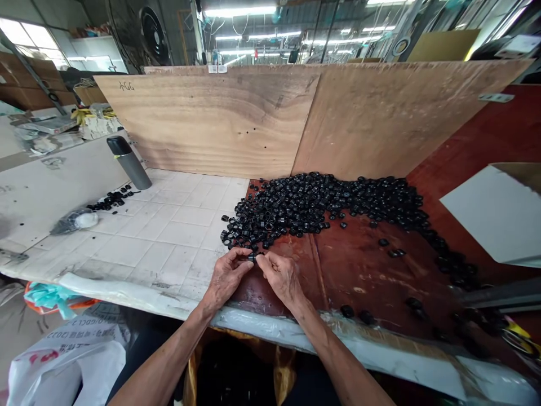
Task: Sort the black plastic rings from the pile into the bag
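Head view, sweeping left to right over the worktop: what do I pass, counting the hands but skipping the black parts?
Small plastic bag → grey flask with black lid → left hand → right hand → white box.

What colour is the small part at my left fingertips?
Black: the small part shows in the head view, the only one here.

Ceiling tubes [240, 11] and a window [34, 38] at upper left burn nearly white, while the worktop [177, 214] is evenly and fairly brightly lit. Small highlights dot the black pile [304, 203]; the space below the table edge sinks into darkness. Wide-angle distortion stretches the edges, and the lower right looks blurred.
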Tool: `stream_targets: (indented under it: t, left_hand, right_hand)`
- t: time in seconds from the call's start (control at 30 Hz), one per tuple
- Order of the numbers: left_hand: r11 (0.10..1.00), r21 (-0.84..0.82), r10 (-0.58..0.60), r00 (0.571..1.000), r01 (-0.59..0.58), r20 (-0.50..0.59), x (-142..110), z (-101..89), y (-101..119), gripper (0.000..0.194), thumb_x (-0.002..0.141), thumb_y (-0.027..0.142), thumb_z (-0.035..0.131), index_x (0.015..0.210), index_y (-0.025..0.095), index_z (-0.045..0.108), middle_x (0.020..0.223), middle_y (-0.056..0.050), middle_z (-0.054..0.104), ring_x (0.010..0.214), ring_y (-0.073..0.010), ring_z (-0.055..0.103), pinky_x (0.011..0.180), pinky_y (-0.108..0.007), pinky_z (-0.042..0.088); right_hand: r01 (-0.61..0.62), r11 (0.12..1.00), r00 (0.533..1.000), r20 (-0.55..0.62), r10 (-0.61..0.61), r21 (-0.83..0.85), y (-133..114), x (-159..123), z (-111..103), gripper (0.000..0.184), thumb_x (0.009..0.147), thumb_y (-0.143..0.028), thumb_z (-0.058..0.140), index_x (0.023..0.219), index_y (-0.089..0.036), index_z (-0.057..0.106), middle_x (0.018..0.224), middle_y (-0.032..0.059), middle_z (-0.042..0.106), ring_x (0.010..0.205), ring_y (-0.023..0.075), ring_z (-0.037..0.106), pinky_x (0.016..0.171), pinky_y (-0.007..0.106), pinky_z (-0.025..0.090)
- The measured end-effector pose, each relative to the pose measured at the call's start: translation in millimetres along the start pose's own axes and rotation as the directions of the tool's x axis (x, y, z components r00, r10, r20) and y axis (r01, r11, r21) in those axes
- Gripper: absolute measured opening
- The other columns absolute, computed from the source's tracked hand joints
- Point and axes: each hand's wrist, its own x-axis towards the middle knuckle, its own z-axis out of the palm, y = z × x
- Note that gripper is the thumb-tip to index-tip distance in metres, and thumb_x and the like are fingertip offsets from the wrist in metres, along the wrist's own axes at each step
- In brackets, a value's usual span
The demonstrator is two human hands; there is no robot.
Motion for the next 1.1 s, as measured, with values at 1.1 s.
stream_targets:
  t: [1.1]
  left_hand:
    - [0.987, -0.132, -0.090, 0.996, 0.093, 0.024, -29, -6.9, 17, 0.035, 0.074, 0.035, 0.085, 0.100, 0.017, 0.072, 0.094, -0.004, 0.075, 0.083, -0.0161, 0.070, 0.079, -0.027, 0.056]
  right_hand:
    - [0.199, 0.973, 0.972, 0.104, -0.211, 0.113, 1, -12, 4, 0.014, 0.097, -0.033, 0.056, 0.094, -0.021, 0.063, 0.068, -0.0010, 0.064, 0.055, 0.0136, 0.060, 0.054, 0.023, 0.046]
